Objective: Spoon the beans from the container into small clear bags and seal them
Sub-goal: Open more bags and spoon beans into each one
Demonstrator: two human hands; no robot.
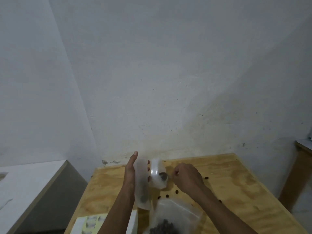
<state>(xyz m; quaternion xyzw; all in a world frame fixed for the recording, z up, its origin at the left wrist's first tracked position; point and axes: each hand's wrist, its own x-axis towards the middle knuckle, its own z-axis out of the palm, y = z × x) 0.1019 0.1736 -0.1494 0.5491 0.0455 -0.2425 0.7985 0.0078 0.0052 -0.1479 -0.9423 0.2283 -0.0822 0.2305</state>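
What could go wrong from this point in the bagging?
The left hand holds a bag with only a few beans; if its top is unsealed, tilting may spill them. Stray beans on the table could roll off. The right hand could knock the second bag beside it.

A bare, makeshift workroom, likely in a home: a raw plywood table (236,183) stands against a stained white wall (168,81), with a white counter (33,179) at left and another wooden table (302,149) far right.
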